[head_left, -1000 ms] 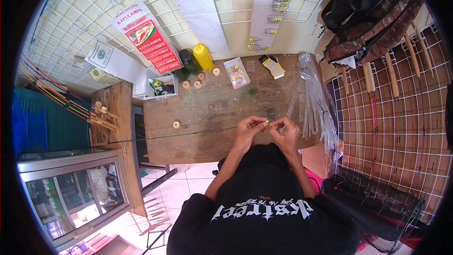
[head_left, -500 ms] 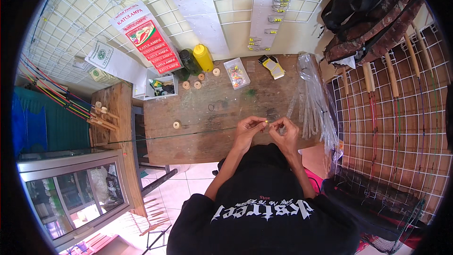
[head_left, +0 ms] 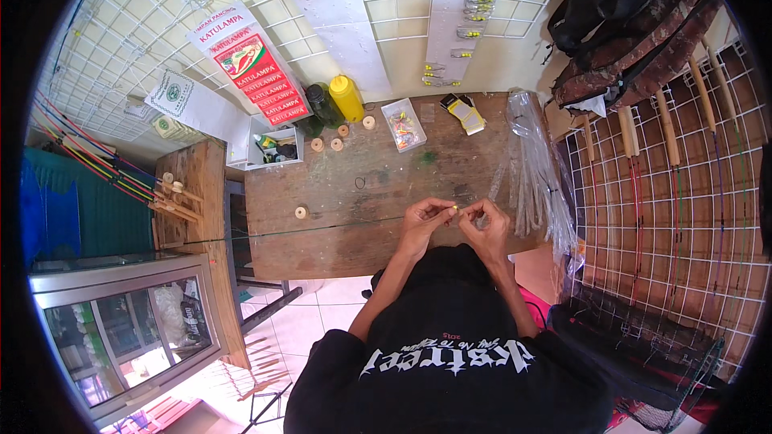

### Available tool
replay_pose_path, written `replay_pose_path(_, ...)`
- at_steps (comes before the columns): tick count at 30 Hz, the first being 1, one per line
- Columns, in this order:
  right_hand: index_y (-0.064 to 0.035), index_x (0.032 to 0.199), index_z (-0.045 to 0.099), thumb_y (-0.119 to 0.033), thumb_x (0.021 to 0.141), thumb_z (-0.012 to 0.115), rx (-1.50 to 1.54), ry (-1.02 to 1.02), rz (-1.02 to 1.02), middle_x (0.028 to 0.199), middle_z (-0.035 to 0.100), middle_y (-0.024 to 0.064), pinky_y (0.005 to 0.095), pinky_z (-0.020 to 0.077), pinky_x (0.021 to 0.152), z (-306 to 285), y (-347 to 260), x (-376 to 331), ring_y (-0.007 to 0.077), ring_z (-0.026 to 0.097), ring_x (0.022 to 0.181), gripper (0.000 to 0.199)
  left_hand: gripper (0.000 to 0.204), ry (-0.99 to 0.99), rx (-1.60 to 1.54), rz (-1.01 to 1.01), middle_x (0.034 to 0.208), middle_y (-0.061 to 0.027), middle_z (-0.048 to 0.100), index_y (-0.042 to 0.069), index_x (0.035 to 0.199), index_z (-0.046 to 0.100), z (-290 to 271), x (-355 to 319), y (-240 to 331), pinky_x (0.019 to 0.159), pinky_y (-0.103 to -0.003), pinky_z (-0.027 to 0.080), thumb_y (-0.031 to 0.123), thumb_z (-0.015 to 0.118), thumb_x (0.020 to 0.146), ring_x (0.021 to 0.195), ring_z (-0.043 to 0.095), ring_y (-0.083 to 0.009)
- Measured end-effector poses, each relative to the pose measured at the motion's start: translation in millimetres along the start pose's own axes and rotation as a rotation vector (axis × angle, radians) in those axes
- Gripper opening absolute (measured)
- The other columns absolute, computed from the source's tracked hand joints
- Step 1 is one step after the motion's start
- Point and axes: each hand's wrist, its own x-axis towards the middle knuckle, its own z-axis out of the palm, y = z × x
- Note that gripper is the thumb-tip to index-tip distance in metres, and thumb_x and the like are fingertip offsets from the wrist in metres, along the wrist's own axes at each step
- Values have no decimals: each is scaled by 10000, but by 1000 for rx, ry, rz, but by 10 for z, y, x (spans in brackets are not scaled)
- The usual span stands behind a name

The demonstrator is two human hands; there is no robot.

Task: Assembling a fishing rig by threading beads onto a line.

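My left hand [head_left: 426,220] is closed in a pinch above the wooden table, with a small yellow bead-like piece [head_left: 455,207] at its fingertips. Close beside it on the right, my right hand [head_left: 487,225] is also pinched, its fingertips near the yellow piece; what they grip is too small to make out. A thin dark rod [head_left: 322,227] runs across the table from the left and reaches my left hand. Whether that hand touches the rod is hidden.
On the wooden table [head_left: 346,253] are wooden spools [head_left: 301,213], a white tray of small colourful pieces [head_left: 404,125], a yellow bottle [head_left: 346,99], a white box [head_left: 276,147] and clear plastic sleeves [head_left: 535,177]. A glass-fronted cabinet [head_left: 129,329] stands left; rods hang on the right-hand grid.
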Motion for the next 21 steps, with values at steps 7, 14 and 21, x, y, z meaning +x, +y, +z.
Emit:
replay_pose_path(7, 11, 725, 575, -40, 713, 666, 8, -3, 15, 667, 569, 77, 282, 435, 576, 6, 26, -4, 139, 538, 616, 105, 161, 25, -8, 10, 825, -50, 640, -10, 954, 646, -1, 5, -9, 652, -237, 456, 49, 681, 809, 717, 567, -103)
replay_pose_path(14, 9, 729, 578, -30, 706, 663, -6, -4, 10, 669, 570, 82, 287, 441, 580, 8, 18, -1, 147, 550, 621, 96, 159, 18, -6, 12, 825, -52, 637, -10, 955, 646, 9, 5, 4, 657, -240, 459, 44, 679, 809, 719, 569, -107)
replay_pose_path(21, 10, 730, 579, -26, 697, 668, -13, -2, 4, 670, 570, 85, 287, 442, 582, 13, 14, -6, 154, 555, 617, 101, 151, 31, -25, 2, 817, -57, 636, -13, 951, 644, -16, 5, 3, 667, -241, 460, 38, 672, 812, 720, 571, -111)
